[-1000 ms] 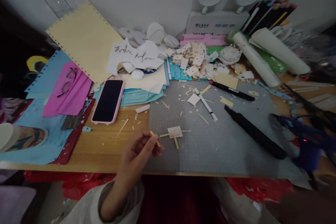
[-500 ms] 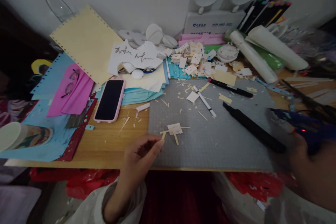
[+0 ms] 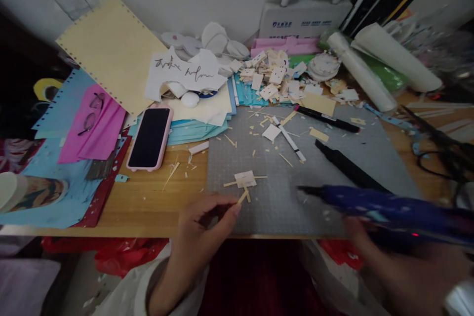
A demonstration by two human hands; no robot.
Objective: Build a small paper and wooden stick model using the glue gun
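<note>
My left hand (image 3: pixel 205 229) pinches a thin cream paper strip (image 3: pixel 242 196) between thumb and fingertips. The strip's far end meets or overlaps a small pale paper rectangle (image 3: pixel 244 178) with narrow strips sticking out, lying on the grey cutting mat (image 3: pixel 274 215). At the right, my right hand (image 3: pixel 403 269), blurred, is wrapped round a blue hot glue gun (image 3: pixel 374 202). Its dark nozzle points left, over the mat and apart from the paper piece. A small red light glows on its body. Part of a long black tool (image 3: pixel 346 163) lies just behind the gun.
Behind the mat is a heap of small cut paper pieces (image 3: pixel 277 76). A black marker (image 3: pixel 328 119) and a white pen (image 3: pixel 289 139) lie among scraps. To the left are a phone (image 3: pixel 150 138), folded glasses (image 3: pixel 91 116) and a paper cup (image 3: pixel 35 192). Scissors (image 3: pixel 440 148) sit far right.
My right hand has brought the glue gun leftward over the mat from the right edge. My left hand has shifted slightly right, with its strip now near the paper piece's lower strip.
</note>
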